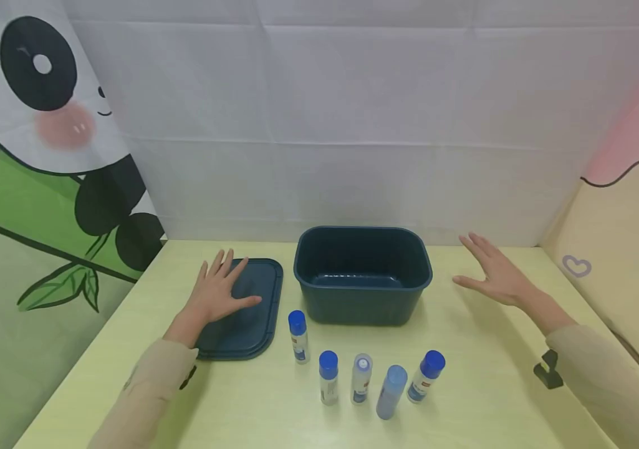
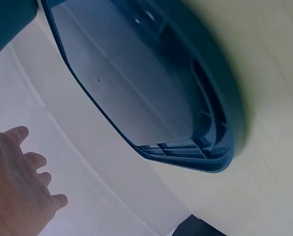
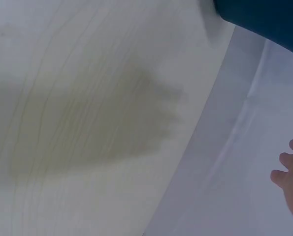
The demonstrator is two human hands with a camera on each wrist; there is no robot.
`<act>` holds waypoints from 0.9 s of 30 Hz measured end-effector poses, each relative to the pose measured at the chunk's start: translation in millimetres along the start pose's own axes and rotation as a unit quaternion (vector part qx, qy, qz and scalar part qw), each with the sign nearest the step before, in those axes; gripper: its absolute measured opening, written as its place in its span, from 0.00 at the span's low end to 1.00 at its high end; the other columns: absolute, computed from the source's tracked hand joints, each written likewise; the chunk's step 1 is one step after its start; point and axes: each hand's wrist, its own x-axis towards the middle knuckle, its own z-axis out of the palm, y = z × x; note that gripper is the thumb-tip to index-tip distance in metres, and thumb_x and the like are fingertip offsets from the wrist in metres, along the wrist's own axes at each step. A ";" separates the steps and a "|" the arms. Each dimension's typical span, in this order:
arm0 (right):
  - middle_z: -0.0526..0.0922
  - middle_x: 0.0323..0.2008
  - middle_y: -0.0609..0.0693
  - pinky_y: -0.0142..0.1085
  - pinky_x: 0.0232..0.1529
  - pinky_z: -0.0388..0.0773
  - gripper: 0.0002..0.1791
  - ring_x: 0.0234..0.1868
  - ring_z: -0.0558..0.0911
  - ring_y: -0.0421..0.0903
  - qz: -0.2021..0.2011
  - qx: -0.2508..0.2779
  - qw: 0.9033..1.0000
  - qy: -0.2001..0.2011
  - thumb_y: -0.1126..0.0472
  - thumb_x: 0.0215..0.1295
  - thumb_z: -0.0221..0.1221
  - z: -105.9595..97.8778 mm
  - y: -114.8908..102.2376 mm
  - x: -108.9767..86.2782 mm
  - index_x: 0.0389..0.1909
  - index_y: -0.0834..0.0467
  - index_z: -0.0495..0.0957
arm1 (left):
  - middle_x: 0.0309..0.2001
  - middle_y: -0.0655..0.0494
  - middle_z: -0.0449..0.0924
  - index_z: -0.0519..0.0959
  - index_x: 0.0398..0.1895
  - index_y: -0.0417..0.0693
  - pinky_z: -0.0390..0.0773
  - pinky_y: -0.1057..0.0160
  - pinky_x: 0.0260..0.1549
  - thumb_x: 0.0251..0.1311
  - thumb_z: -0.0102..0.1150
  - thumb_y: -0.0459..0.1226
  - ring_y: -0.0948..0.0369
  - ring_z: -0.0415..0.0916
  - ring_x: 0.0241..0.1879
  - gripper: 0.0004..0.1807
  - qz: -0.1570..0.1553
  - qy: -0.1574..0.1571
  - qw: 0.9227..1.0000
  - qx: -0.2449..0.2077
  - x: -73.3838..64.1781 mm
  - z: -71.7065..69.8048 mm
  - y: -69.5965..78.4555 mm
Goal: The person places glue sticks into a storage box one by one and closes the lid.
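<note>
My left hand (image 1: pixel 219 292) hovers over the dark blue lid (image 1: pixel 267 324), fingers spread and holding nothing. The lid lies flat on the table, left of a dark blue bin (image 1: pixel 361 307) whose inside looks bare. To the bin's right, my right hand (image 1: pixel 495 274) is in the air with fingers extended. In front of the bin stand several glue sticks: one with a blue cap (image 1: pixel 297 322) nearest the lid, another blue-capped one (image 1: pixel 328 374), a clear-capped one (image 1: pixel 361 379), a light blue one (image 1: pixel 391 391), and a blue-capped one (image 1: pixel 426 376) at the right.
The pale yellow table (image 1: pixel 465 411) meets a white cloth backdrop (image 1: pixel 364 125) behind the bin. A printed panda cloth (image 1: pixel 44 143) hangs at the left, and a pink and cream cloth (image 1: pixel 628 237) at the right.
</note>
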 end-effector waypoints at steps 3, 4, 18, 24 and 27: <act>0.43 0.69 0.63 0.66 0.58 0.46 0.48 0.67 0.46 0.64 0.002 0.030 1.000 -0.001 0.44 0.57 0.57 1.6 -12.1 1.3 0.70 0.58 0.43 | 0.70 0.38 0.41 0.51 0.70 0.48 0.37 0.39 0.62 0.45 0.51 0.68 0.44 0.35 0.69 0.54 0.013 0.006 1.000 -0.020 -5.0 -1.6 2.0; 0.43 0.69 0.63 0.66 0.58 0.46 0.48 0.67 0.46 0.64 0.002 0.039 0.999 -0.001 0.45 0.57 0.58 2.3 -16.3 1.6 0.70 0.58 0.43 | 0.70 0.38 0.41 0.51 0.70 0.47 0.38 0.39 0.62 0.45 0.51 0.68 0.44 0.36 0.69 0.54 0.019 0.008 0.999 -0.027 -6.9 -1.9 3.1; 0.49 0.69 0.62 0.64 0.58 0.50 0.49 0.66 0.51 0.64 -0.006 0.118 0.993 0.002 0.47 0.54 0.61 21.5 -64.8 5.0 0.70 0.60 0.45 | 0.68 0.47 0.52 0.52 0.70 0.52 0.57 0.39 0.57 0.54 0.56 0.56 0.45 0.51 0.66 0.43 0.095 0.025 0.972 -0.215 -35.9 -13.2 43.0; 0.50 0.68 0.63 0.63 0.58 0.52 0.48 0.66 0.53 0.65 -0.019 0.129 0.991 0.007 0.49 0.53 0.62 29.5 -73.2 0.8 0.69 0.61 0.47 | 0.65 0.45 0.61 0.59 0.67 0.47 0.62 0.39 0.54 0.60 0.54 0.48 0.44 0.58 0.62 0.34 0.152 0.021 0.938 -0.312 -46.5 -18.4 58.7; 0.50 0.68 0.62 0.63 0.58 0.52 0.48 0.66 0.53 0.65 -0.021 0.135 0.991 0.008 0.49 0.54 0.62 31.3 -75.8 -1.5 0.69 0.61 0.47 | 0.62 0.43 0.64 0.63 0.64 0.40 0.61 0.39 0.54 0.62 0.51 0.39 0.45 0.60 0.61 0.28 0.174 -0.004 0.908 -0.382 -50.7 -20.9 62.7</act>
